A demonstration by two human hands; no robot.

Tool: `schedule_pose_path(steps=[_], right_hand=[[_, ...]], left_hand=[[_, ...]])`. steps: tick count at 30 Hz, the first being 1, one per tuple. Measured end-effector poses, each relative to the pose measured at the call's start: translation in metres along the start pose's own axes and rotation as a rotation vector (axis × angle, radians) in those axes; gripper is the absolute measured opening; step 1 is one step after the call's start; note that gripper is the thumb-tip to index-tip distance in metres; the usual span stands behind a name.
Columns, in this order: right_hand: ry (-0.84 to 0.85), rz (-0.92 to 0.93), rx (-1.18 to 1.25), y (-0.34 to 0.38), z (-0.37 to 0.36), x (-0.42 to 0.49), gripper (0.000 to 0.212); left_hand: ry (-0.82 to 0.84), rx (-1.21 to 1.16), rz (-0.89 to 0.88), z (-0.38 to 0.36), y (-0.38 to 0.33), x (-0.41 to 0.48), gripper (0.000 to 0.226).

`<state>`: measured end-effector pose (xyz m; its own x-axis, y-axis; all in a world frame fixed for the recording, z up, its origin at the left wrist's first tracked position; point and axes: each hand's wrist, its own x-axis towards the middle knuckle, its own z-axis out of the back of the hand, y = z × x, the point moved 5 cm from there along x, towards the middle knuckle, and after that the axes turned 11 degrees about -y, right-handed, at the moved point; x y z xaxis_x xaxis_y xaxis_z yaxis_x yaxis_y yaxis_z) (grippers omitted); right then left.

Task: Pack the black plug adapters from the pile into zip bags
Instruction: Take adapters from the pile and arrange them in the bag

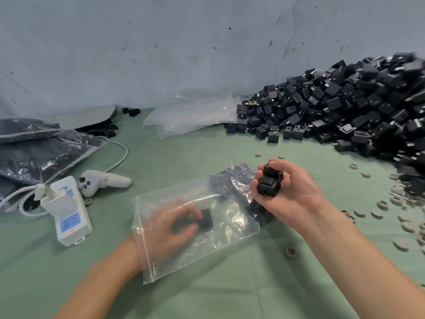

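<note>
Nearest you, low in the middle of the frame, your left hand [174, 224] is pushed through the mouth of the clear zip bag [232, 226], which lies flat on the green bench [207, 295]. Its fingers are curled round a single adapter [206, 218] inside, but the hand is blurred, so you cannot tell how firm that pinch is. Right of centre, your right hand [292, 192] hovers palm-up above the bag's far end, fingers cupped round a small clutch of adapters [269, 181], at least two. More dark shapes show through the film beneath it. The pile [345, 107] banks against the wall at the upper right. Judge these adapters as hard, stiff little blocks, light singly, with smooth plastic faces and metal prongs on one side. Take them across the flat sides with the prongs turned away from the film, since they could well snag or puncture it. The bag is the awkward part: thin, limp and slippery, and likely to collapse shut. Hold its mouth by the zip strip, where it is probably stiffest. Expect it to sag once loaded, and support it from beneath.
</note>
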<state>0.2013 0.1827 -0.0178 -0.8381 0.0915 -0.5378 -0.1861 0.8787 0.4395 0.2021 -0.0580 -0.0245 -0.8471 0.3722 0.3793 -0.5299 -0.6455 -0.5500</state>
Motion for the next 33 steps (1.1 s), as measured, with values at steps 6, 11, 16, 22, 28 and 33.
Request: schedule_pose_path(steps=[6, 11, 16, 22, 28, 33], right_hand=[[-0.022, 0.006, 0.009, 0.001, 0.001, 0.001, 0.017], [-0.035, 0.011, 0.008, 0.003, 0.002, 0.001, 0.018], [-0.034, 0.001, 0.012, 0.003, 0.003, 0.003, 0.018], [-0.058, -0.005, 0.005, 0.004, 0.003, 0.003, 0.004], [-0.080, 0.019, -0.022, 0.005, 0.004, 0.003, 0.013], [-0.027, 0.054, -0.045, 0.004, -0.001, 0.002, 0.025]], left_hand=[[0.064, -0.333, 0.278, -0.021, -0.007, 0.010, 0.019], [0.158, -0.242, 0.306, -0.034, -0.013, 0.022, 0.020], [0.179, 0.061, 0.229, -0.042, -0.013, 0.040, 0.049], [0.138, 0.053, 0.150, -0.049, -0.020, 0.049, 0.053], [0.085, -0.143, 0.284, -0.037, -0.015, 0.035, 0.022], [-0.121, -0.307, 0.446, -0.004, -0.005, 0.007, 0.013]])
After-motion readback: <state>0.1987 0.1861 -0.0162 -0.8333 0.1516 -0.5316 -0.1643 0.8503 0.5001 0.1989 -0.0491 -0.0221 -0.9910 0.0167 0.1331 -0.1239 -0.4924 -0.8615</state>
